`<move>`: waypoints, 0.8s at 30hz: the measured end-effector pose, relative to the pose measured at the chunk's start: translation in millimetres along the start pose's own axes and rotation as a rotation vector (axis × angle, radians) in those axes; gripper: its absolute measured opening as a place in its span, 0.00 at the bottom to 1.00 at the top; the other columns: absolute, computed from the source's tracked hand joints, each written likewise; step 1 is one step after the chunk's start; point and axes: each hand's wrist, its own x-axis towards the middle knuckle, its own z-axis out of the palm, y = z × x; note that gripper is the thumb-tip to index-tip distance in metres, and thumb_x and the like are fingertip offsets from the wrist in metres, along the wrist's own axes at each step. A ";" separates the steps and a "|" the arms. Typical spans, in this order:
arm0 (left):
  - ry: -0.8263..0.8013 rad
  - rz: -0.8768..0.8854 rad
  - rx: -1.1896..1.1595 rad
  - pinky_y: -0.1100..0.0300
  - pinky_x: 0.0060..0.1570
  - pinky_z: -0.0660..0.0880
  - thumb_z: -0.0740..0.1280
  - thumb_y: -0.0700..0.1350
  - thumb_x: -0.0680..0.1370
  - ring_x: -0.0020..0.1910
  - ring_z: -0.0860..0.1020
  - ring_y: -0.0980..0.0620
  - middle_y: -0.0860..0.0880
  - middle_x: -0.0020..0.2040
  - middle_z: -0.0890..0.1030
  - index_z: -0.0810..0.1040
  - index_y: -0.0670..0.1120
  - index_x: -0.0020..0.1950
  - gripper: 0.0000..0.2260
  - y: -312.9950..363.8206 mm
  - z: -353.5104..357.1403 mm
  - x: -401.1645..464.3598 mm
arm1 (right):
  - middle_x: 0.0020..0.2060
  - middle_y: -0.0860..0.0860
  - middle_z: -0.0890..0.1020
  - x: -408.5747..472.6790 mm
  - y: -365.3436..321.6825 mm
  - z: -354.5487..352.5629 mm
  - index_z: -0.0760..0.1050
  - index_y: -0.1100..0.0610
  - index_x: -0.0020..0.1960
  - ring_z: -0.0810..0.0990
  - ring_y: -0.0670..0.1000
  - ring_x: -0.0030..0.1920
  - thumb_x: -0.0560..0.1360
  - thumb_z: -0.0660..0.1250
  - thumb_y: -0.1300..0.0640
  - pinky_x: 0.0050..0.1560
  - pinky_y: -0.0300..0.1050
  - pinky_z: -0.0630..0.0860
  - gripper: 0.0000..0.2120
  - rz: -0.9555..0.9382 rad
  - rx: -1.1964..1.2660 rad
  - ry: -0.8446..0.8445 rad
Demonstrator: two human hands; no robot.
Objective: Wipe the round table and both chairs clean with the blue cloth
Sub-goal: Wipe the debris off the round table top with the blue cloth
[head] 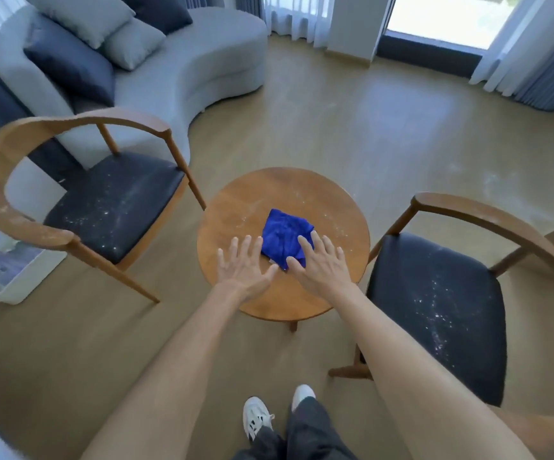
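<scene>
The blue cloth lies crumpled near the middle of the round worktop, which is flecked with white dust. The right hand rests flat on the cloth's near edge, grip wide with fingers spread. The left hand sits just beside it, also spread wide and holding nothing. The left chair and right chair flank the worktop, both dark seats dusty.

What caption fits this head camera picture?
Both open hands, left hand and right hand, reach for the blue cloth on the dusty round table.
</scene>
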 end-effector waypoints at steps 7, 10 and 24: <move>-0.085 0.059 0.043 0.43 0.74 0.42 0.50 0.63 0.78 0.78 0.42 0.47 0.49 0.80 0.45 0.44 0.51 0.79 0.33 10.5 9.5 130.9 | 0.78 0.52 0.49 116.9 36.1 15.8 0.50 0.50 0.78 0.47 0.56 0.77 0.80 0.49 0.39 0.74 0.59 0.47 0.31 0.113 0.039 -0.049; -0.118 0.082 0.050 0.43 0.74 0.43 0.50 0.64 0.78 0.78 0.42 0.46 0.49 0.80 0.46 0.44 0.51 0.79 0.34 13.9 19.7 183.2 | 0.78 0.52 0.49 161.7 47.4 28.6 0.49 0.50 0.78 0.47 0.56 0.77 0.80 0.49 0.38 0.74 0.59 0.47 0.31 0.148 0.059 -0.082; -0.223 0.223 0.091 0.48 0.71 0.53 0.54 0.58 0.78 0.77 0.48 0.46 0.48 0.79 0.47 0.45 0.49 0.79 0.33 -25.6 107.8 338.2 | 0.77 0.52 0.53 271.5 75.6 132.1 0.48 0.52 0.78 0.51 0.54 0.76 0.81 0.52 0.44 0.73 0.51 0.54 0.30 0.293 0.069 -0.115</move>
